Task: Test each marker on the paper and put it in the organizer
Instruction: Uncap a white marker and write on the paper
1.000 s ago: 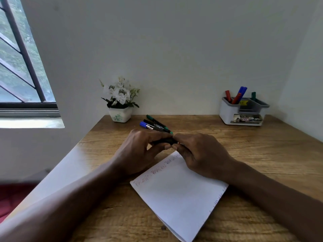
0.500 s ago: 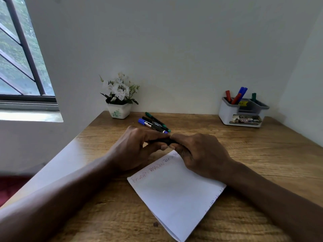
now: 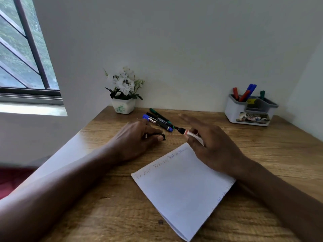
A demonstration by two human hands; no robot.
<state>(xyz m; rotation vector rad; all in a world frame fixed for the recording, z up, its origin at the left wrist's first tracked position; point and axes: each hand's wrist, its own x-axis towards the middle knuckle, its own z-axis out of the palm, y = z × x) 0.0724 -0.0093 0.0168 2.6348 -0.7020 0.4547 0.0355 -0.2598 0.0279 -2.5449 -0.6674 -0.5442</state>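
Uncapped and ready to test, with the task roughly halfway through.

The right hand pinches a marker, its black tip bared just beyond the paper; the left hand grips its cap. Faint test marks already run along the paper's top edge. Three markers lie untested on the tabletop, while red, blue and green ones stand in the organizer, so I judge four remain.
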